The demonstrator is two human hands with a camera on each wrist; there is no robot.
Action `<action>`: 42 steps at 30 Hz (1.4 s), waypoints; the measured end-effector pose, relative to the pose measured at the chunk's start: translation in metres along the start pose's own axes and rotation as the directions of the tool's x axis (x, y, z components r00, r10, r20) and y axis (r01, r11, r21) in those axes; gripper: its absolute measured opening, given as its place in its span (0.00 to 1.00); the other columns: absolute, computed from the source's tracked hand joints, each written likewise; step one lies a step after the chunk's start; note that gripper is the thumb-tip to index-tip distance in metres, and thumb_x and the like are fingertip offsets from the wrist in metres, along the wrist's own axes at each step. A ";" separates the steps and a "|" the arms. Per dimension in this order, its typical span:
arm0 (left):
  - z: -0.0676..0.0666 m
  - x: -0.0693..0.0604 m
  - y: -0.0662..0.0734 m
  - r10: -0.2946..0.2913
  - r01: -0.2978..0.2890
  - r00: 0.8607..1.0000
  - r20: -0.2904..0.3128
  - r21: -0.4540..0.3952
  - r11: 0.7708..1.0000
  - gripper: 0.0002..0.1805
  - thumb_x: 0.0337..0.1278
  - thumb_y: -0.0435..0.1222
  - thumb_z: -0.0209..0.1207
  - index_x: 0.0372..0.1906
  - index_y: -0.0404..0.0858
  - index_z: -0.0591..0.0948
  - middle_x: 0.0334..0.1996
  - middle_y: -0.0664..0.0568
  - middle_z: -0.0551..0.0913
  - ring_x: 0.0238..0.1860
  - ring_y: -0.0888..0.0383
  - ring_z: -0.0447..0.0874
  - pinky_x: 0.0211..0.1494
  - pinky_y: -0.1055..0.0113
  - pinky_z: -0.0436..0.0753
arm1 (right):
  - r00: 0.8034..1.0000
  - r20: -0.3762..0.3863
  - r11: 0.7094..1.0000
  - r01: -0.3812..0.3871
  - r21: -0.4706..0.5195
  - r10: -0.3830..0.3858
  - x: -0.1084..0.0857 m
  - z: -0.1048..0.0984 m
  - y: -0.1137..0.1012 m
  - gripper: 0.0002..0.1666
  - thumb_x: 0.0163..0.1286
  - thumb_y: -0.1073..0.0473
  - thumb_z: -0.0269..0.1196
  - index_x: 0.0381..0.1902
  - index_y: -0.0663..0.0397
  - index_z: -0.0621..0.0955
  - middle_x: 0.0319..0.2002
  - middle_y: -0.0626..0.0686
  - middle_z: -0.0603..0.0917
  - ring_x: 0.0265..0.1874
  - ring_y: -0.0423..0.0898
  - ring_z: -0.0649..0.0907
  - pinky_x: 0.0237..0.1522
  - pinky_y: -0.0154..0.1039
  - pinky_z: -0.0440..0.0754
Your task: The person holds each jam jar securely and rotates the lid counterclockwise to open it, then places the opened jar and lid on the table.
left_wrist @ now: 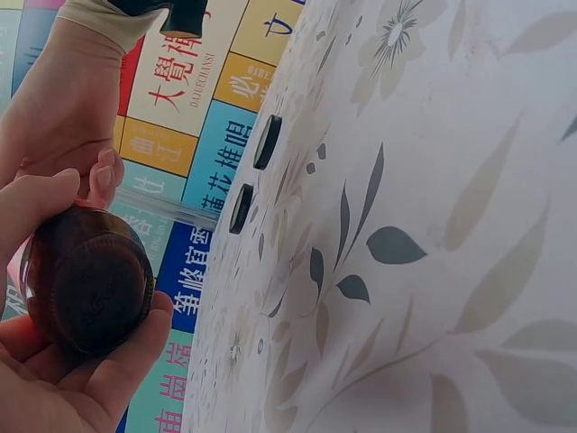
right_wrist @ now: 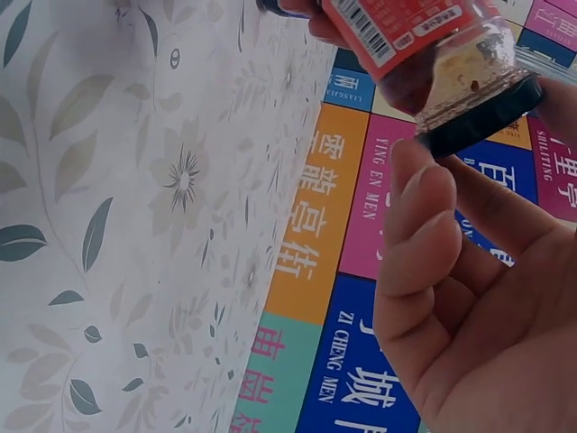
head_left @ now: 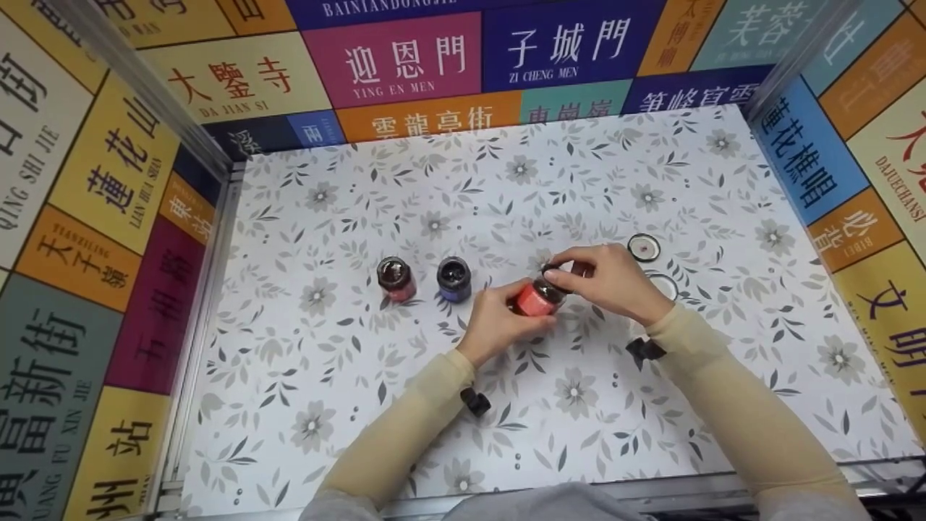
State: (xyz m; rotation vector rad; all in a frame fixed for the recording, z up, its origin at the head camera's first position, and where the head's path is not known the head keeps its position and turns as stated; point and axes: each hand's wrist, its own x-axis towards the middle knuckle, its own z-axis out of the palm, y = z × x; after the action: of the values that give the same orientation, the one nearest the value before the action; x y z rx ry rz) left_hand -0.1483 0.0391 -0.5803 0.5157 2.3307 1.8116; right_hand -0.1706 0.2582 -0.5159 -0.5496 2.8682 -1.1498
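Note:
My left hand [head_left: 498,318] grips a small glass jar [head_left: 537,300] with a red label, holding it tilted above the table. In the left wrist view the dark base of this jar [left_wrist: 97,293] faces the camera, with fingers wrapped round its side. My right hand [head_left: 611,278] pinches the rim of its dark lid [right_wrist: 482,115] between thumb and fingers. The lid sits on the jar's mouth; whether it is loose cannot be told. Some reddish contents show through the glass, beside the barcode on the label [right_wrist: 379,32].
Left of the hands stand two lidless jars, one with a red label [head_left: 396,282] and one with a blue label [head_left: 454,282]. Near the right wrist lie two round lids, one farther back [head_left: 644,247] and a nearer lid [head_left: 664,284] partly hidden. Printed panels [head_left: 405,65] wall the patterned tabletop [head_left: 347,376].

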 end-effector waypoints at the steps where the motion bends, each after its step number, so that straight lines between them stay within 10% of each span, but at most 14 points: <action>1: 0.000 0.000 0.000 0.005 -0.005 1.000 0.002 0.000 1.000 0.28 0.38 0.40 0.81 0.51 0.49 0.87 0.40 0.62 0.87 0.38 0.63 0.85 0.43 0.68 0.84 | 1.000 0.005 1.000 -0.003 0.006 0.003 0.000 0.000 0.000 0.21 0.65 0.35 0.67 0.45 0.40 0.89 0.24 0.40 0.83 0.21 0.41 0.79 0.26 0.37 0.74; 42: 0.001 -0.003 -0.002 0.010 -0.012 1.000 0.030 0.063 0.998 0.26 0.37 0.42 0.81 0.49 0.50 0.87 0.36 0.63 0.86 0.34 0.63 0.83 0.37 0.67 0.83 | 0.983 0.181 0.997 -0.013 0.077 -0.001 -0.003 -0.012 0.004 0.22 0.68 0.40 0.66 0.53 0.44 0.87 0.30 0.44 0.86 0.26 0.42 0.83 0.29 0.37 0.79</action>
State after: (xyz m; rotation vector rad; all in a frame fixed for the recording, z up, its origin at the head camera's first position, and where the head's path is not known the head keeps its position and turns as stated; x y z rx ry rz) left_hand -0.1457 0.0381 -0.5829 0.5612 2.3769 1.7278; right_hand -0.1701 0.2696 -0.5102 -0.6079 2.6589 -1.1412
